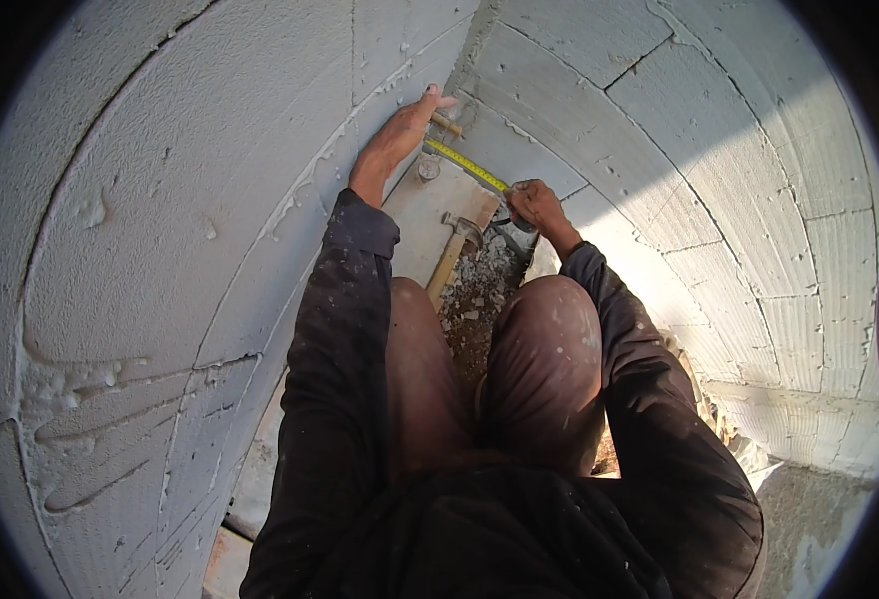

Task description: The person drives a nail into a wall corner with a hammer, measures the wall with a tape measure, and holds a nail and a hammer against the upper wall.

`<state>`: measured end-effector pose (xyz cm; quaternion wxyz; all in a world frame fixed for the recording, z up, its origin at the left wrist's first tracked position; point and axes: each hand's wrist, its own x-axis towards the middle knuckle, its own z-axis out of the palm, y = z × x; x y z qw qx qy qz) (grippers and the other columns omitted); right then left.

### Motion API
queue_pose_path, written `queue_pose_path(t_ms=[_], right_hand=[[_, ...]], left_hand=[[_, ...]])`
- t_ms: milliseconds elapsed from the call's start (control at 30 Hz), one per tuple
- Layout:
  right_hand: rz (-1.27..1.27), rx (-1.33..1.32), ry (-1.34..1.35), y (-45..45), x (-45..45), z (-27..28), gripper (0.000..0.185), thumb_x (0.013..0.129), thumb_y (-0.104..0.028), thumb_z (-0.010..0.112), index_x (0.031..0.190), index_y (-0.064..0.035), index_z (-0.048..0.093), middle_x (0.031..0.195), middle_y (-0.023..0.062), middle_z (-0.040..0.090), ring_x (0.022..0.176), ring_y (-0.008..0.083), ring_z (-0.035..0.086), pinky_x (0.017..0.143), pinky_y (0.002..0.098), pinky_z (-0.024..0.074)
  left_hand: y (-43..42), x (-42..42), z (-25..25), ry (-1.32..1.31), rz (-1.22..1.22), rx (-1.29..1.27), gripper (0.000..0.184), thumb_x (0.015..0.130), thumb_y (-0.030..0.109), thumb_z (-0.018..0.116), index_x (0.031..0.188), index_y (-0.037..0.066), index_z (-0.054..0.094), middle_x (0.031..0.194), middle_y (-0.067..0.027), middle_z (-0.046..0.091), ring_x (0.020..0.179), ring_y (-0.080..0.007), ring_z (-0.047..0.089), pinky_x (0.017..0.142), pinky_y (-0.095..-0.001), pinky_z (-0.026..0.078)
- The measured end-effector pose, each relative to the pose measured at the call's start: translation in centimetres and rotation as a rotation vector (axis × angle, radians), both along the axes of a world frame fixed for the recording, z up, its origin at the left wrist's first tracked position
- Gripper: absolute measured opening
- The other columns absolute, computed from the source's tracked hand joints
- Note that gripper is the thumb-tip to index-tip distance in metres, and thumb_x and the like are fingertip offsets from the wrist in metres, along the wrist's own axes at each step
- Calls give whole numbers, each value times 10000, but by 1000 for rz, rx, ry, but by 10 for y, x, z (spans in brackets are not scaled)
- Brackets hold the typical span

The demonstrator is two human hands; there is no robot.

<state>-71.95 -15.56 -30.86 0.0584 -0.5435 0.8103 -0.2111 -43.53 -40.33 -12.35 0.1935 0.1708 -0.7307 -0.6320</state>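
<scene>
A yellow tape measure blade (467,163) stretches from beside my left hand to my right hand, low in the corner between two block walls. My right hand (539,212) is closed around the dark tape case (523,225). Against the left wall, my left hand (399,138) lies with its fingers stretched out, near the far end of the blade. Whether it touches that end is hidden. A hammer (447,262) with a wooden handle lies on the floor between my hands and knees.
Pale block walls (210,150) with mortar ridges rise on the left and right (659,150). Broken rubble (479,290) covers the floor before my knees. A pale slab (414,230) bears a small round object (428,167); a short wooden piece (446,123) is in the corner.
</scene>
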Motion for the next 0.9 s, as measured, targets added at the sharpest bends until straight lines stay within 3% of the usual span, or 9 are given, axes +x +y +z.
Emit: queue_pose_path(t_ms=[33,433,567,667,767,900], right_hand=[[29,-8,31,1,1,2,526,905,-464,670,1157,-4,717,1024,280,734,984,466,719,886,487,578],[-2,-14,7,0,10,8,453,910,-439,670,1093,-30,737,1032,252,732,958,452,722,849,500,585],[307,-129,358,3,13,25,357,938,-381,662,1052,-51,737,1015,226,712,887,447,719,786,505,595],[397,-144,486,2,13,28,316,956,-350,649,1036,-56,735,1009,214,693,846,444,711,751,507,596],[211,-119,255,2,13,21,332,958,-355,634,1018,-45,735,1013,230,706,860,450,709,780,504,595],[100,-61,146,1,14,18,375,950,-381,624,1012,-30,738,997,259,718,876,454,705,816,496,592]], left_hand=[[-2,-1,-2,-3,-22,1,780,1056,729,249,1495,192,606,1688,-226,321,1609,-395,153,1278,-582,115],[2,2,3,-22,-10,33,794,1044,747,265,1485,186,614,1697,-222,305,1612,-391,150,1276,-577,121],[-1,-1,0,-13,-21,46,787,1052,735,267,1483,177,616,1694,-225,313,1612,-381,158,1278,-565,122],[0,-1,-1,-12,-14,47,786,1054,731,268,1484,171,614,1691,-225,318,1611,-377,165,1279,-566,119],[-1,-2,-4,-5,-13,39,790,1053,732,269,1487,167,610,1690,-226,319,1608,-380,173,1279,-566,119],[-4,-3,-7,-3,-20,38,798,1048,740,271,1491,166,605,1689,-230,320,1605,-388,181,1278,-568,127]])
